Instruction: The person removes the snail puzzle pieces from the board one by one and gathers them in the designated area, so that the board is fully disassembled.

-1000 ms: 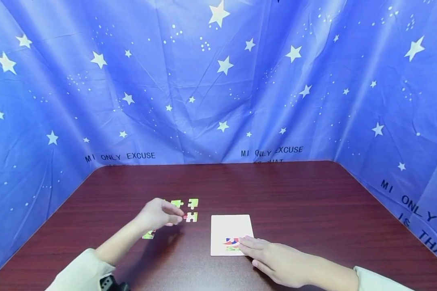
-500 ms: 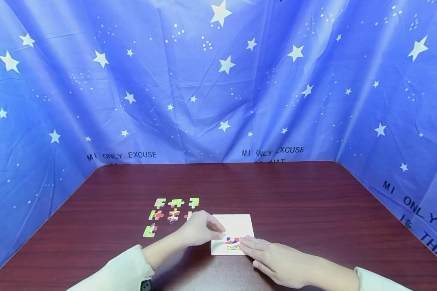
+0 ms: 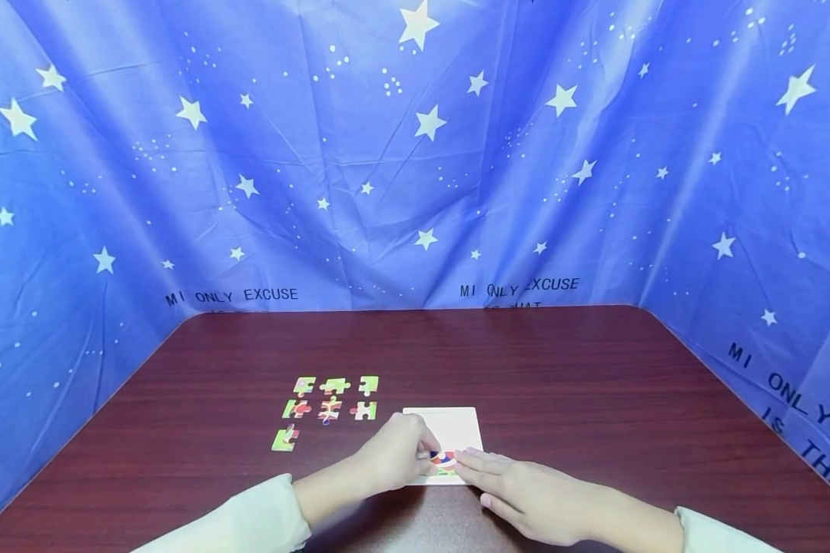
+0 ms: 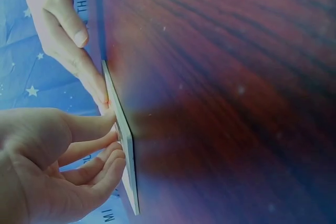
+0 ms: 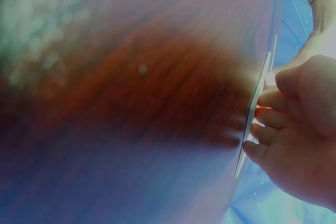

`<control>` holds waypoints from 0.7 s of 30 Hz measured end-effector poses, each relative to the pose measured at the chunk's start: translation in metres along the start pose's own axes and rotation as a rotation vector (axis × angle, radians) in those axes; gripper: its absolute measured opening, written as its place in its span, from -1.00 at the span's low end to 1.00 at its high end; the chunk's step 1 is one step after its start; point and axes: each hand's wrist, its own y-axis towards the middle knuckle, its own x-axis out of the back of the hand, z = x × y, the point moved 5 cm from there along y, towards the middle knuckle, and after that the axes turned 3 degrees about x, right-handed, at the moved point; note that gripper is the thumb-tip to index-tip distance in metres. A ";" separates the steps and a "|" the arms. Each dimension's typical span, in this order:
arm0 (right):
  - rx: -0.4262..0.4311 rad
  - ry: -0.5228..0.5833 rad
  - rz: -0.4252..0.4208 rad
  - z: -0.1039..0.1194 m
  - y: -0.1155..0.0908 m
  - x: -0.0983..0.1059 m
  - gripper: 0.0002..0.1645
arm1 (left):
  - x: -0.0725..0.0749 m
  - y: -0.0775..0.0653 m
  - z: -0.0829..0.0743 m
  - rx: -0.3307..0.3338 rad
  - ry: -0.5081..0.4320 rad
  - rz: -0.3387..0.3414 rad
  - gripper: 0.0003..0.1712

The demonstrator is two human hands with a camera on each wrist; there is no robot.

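In the head view my left hand (image 3: 403, 452) bends its fingers at the lower left of the white puzzle board (image 3: 444, 427). Its thumb and fingertips pinch a puzzle piece (image 3: 446, 462) with red, white, blue and green print, lying near the board's bottom edge. Part of that piece is hidden by the fingertips. From the right, my right hand (image 3: 532, 495) rests with extended fingers on the board's lower right, covering that corner. The left wrist view has the left fingertips (image 4: 112, 153) right at the board's face; the right wrist view shows the right fingers (image 5: 270, 116) against it.
Several loose puzzle pieces (image 3: 330, 408), mostly green and red, lie apart in rows to the left of the board. All rest on a dark red-brown wooden table (image 3: 526, 361). A blue curtain (image 3: 360, 153) with white stars hangs around its far sides.
My left hand has moved right and toward me, from over the loose pieces to the board's lower left. The loose pieces it covered now show. My right hand stays in place.
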 end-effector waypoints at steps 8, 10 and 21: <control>0.005 0.021 0.024 -0.001 -0.003 0.003 -0.45 | -0.001 -0.003 -0.001 -0.022 -0.027 -0.049 -0.86; 0.018 0.003 0.024 -0.001 -0.006 0.003 -0.46 | -0.001 -0.003 -0.001 -0.019 -0.026 -0.053 -0.86; 0.099 -0.082 -0.026 0.000 -0.012 0.002 -0.48 | 0.005 0.001 0.001 -0.013 -0.135 -0.024 -0.87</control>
